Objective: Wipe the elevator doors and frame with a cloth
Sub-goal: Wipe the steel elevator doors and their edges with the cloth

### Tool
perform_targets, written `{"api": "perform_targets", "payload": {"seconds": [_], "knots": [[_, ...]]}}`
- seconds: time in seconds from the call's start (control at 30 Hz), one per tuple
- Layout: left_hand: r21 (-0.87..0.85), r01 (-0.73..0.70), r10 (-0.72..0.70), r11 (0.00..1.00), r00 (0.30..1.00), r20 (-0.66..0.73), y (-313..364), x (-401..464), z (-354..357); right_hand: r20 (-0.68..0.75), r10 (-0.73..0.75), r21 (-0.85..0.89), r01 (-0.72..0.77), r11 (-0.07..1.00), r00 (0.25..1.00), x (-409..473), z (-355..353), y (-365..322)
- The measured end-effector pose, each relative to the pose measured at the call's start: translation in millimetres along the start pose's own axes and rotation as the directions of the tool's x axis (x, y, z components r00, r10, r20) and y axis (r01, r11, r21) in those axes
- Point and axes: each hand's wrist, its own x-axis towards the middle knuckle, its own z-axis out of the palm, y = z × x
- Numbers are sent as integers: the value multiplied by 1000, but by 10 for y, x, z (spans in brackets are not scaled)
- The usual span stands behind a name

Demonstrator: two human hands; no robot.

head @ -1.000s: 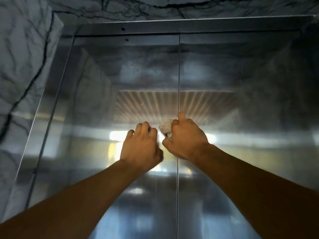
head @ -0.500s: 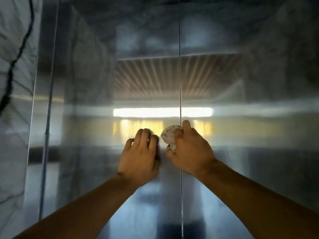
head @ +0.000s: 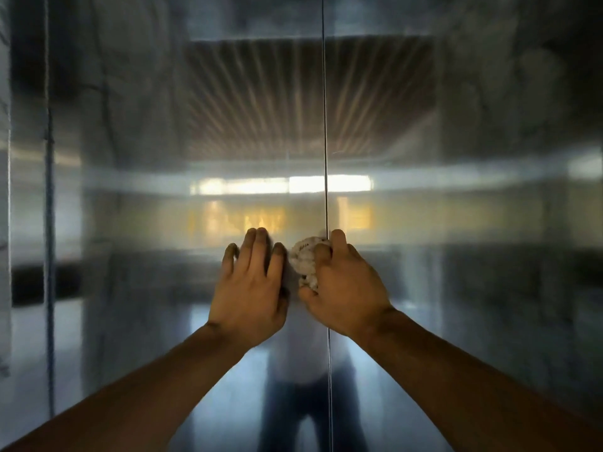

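head view: r hand point(head: 346, 288) grips cloth point(head: 305, 261), its print unreadable.

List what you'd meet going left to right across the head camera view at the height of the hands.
Left door frame edge → left door panel → left hand flat on the door → crumpled cloth → right hand gripping the cloth at the centre seam → right door panel.

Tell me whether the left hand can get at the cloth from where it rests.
Probably yes. The left hand lies flat on the door right beside the crumpled cloth, nothing between them, though the right hand holds it in its grip.
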Motion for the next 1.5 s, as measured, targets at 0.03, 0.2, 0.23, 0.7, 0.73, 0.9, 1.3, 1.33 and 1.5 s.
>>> {"api": "perform_targets", "payload": {"seconds": [0.03, 0.2, 0.23, 0.7, 0.73, 0.9, 1.3, 1.33, 1.5], "knots": [[2, -3, 3, 1000, 1000, 11, 44, -91, 44, 0, 1, 7, -1, 1000, 1000, -113, 68, -6], [28, -41, 40, 999, 999, 33, 142, -436, 243, -10, -3, -5, 3, 1000, 1000, -434, 305, 36], [42, -52, 50, 998, 998, 34, 148, -499, 282, -12, -3, -9, 3, 1000, 1000, -494, 346, 31], [102, -159, 160, 982, 987, -4, 546, -1513, 968, -66, 26, 7, -26, 1000, 997, -1439, 987, -10], [88, -153, 153, 984, 988, 1, 610, -1646, 1052, -66, 34, 6, -34, 999, 997, -1558, 1064, -3], [62, -135, 137, 989, 990, -27, 812, -2379, 1490, -100, 39, 11, -39, 999, 994, -2170, 1492, -39], [-41, -73, 71, 996, 996, -60, 1230, -3429, 2237, -169, 12, 21, -8, 1000, 986, -3222, 2257, -95], [-49, -76, 72, 996, 995, -67, 1256, -3512, 2308, -180, 7, 16, -4, 1000, 984, -3315, 2322, -106], [-38, -105, 101, 994, 992, -80, 1353, -3871, 2614, -98, -39, 33, 43, 999, 994, -3865, 2688, -92]]}}
